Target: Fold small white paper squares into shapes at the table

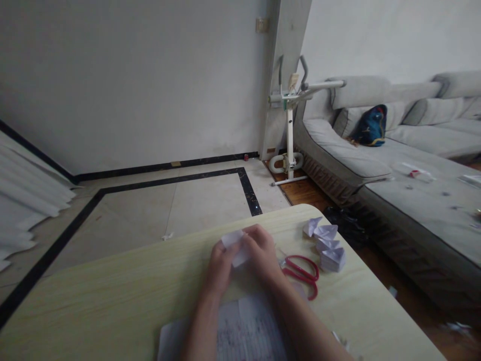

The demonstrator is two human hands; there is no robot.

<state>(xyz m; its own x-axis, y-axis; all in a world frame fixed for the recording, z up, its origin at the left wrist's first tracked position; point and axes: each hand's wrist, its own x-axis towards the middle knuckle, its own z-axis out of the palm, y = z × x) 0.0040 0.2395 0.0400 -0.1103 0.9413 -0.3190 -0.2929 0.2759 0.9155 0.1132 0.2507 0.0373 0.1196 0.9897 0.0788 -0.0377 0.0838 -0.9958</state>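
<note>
A small piece of white paper [240, 257] is held between my two hands above the far part of the table. My left hand [221, 260] closes on its left side, and my right hand [260, 246] grips its upper right, fingers bent over it. Some fingertips are hidden behind the paper. Just right of my right hand lie scissors with red handles [313, 277], their blades partly covered by the hand. Beyond them sit several folded white paper pieces [332, 258] in a cluster. Under my forearms rests a sheet of paper with writing [248, 331].
The light wooden table [112, 296] has a rounded far right corner. Small paper scraps [338, 340] lie near my right forearm. A grey sofa [421, 185] with a blue bag [372, 125] stands to the right, and a white exercise machine [289, 125] is by the wall.
</note>
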